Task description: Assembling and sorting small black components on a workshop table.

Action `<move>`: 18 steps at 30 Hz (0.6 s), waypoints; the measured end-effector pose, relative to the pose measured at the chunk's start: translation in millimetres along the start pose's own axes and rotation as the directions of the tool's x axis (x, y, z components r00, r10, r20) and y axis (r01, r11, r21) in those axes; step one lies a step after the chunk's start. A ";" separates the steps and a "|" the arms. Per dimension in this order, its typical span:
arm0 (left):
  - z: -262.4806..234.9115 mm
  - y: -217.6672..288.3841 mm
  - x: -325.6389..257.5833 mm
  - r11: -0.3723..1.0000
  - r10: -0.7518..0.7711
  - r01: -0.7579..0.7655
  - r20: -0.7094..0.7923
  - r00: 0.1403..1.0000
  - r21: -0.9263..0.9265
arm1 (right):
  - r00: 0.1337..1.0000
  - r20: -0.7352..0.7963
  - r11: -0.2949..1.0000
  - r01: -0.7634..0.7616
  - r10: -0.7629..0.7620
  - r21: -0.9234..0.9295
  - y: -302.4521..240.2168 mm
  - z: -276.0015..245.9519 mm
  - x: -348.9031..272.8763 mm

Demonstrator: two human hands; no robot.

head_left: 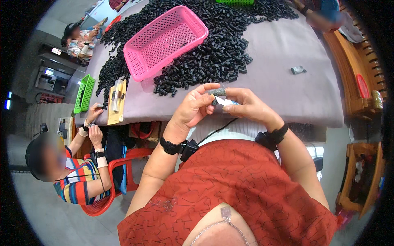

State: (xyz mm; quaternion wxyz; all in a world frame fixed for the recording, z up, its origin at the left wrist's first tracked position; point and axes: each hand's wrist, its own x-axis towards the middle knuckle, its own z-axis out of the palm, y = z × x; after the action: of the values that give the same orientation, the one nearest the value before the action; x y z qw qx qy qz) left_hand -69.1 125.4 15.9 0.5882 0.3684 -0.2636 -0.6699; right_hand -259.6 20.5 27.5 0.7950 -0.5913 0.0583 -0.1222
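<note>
In front of my chest, over the near edge of the cloth-covered table, both my hands are close together. My left hand (194,105) pinches a small dark, grey-speckled cylinder (217,91) between fingers and thumb. My right hand (249,105) is closed on a small white, pointed piece (221,101) with a bit of blue at its edge; its exact kind cannot be made out. The white piece meets the cylinder's underside. Beyond my hands spreads a large heap of small black cylindrical pieces (205,67).
A pink perforated basket (141,74) lies on the heap. Right of it, a small grey item (298,70) rests on the grey cloth (283,45). At left are a yellow board (117,102), a green basket (85,94) and a seated person on a red chair (123,158). Wooden furniture (349,69) borders the right.
</note>
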 end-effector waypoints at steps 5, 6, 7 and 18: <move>-8.4 28.8 4.0 0.977 0.127 -0.101 -0.130 0.983 0.186 | 0.980 -0.197 0.993 0.008 -0.032 -0.121 -14.8 2.1 -4.8; -13.6 43.8 7.6 0.959 0.211 -0.181 -0.126 0.969 0.217 | 0.965 -0.262 0.995 0.001 -0.028 -0.104 -12.3 -0.5 -4.1; -19.9 60.0 12.8 0.935 0.292 -0.257 -0.120 0.949 0.245 | 0.966 -0.258 0.994 0.003 -0.032 -0.111 -7.0 -5.3 -4.0; -38.7 80.4 14.9 0.661 0.483 -0.195 -0.213 0.849 0.724 | 0.935 -0.354 0.990 -0.038 -0.011 -0.133 2.3 -17.1 -0.2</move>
State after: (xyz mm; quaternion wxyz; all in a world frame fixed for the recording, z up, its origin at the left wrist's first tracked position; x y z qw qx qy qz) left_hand 9.3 100.2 53.6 0.5687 0.6246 -0.4327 -0.3150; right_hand -263.5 5.4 20.3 0.7297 -0.6126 0.2126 -0.2169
